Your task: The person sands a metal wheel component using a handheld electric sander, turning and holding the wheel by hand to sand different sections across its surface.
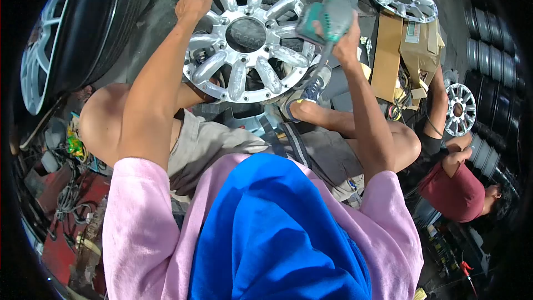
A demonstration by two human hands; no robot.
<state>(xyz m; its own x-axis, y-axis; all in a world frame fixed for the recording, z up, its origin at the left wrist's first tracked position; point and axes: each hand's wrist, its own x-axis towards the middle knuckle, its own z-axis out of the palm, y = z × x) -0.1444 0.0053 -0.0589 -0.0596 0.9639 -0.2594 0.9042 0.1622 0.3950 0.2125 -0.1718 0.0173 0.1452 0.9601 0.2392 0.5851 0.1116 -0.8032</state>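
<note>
Left grip (193,4): fingers on the spoked wheel (258,54), at its edge; whether they close round underneath, I cannot tell.
Right grip (348,38): wrapped on the green power tool (334,15); tool's contact with the metal unclear.
Wheel: between my two grips.
Risk: a light left hold could let the wheel twist, the tool skidding toward my shoe (315,86), below and left of the right grip.
Arms: both reach forward, angling inward.
</note>
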